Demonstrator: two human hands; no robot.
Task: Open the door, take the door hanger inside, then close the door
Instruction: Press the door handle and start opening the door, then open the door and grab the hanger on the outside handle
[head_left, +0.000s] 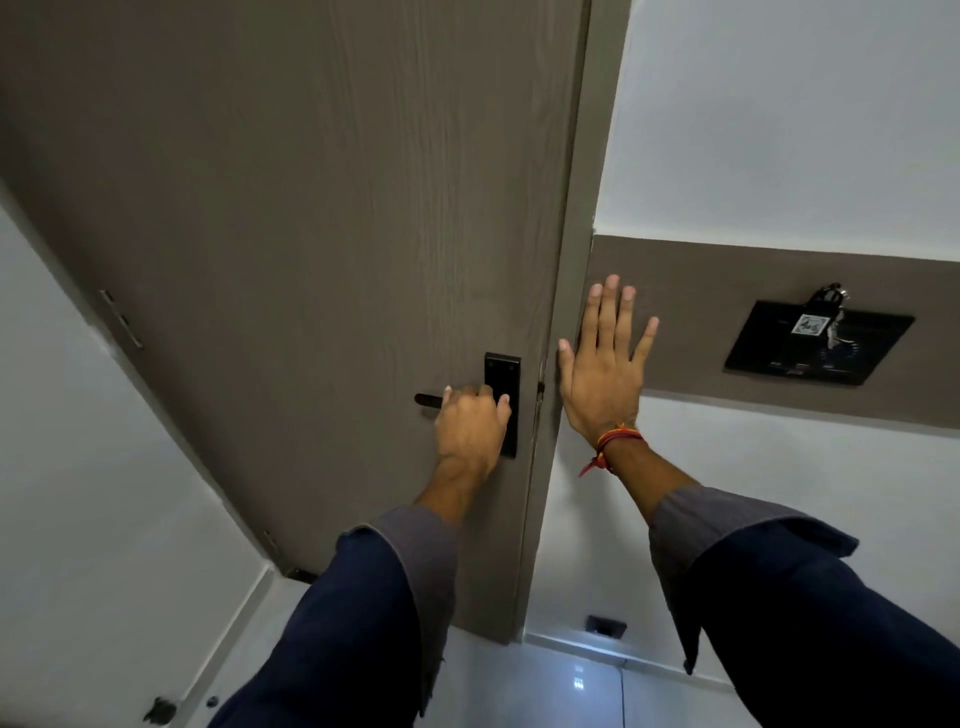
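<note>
Head view: left hand (470, 421) wraps fingers around black metal lever handle (431, 400) on tall black backplate (502, 402) of grey-brown wood-grain door (311, 234). Right hand (602, 364) flat, fingers spread, holding nothing, palm against matching door frame (574, 260) and brown wall band (727, 332).

Door hanger: none visible on this side; presumably on far side of door.

Door looks shut or nearly so. Judgement: press lever fully down before swinging door; keep right palm bracing on frame, fingers clear of gap.

Matte laminate door, smooth painted wall, glossy black wall panel (818, 345) with keys hanging on it, shiny tiled floor (571, 686).
</note>
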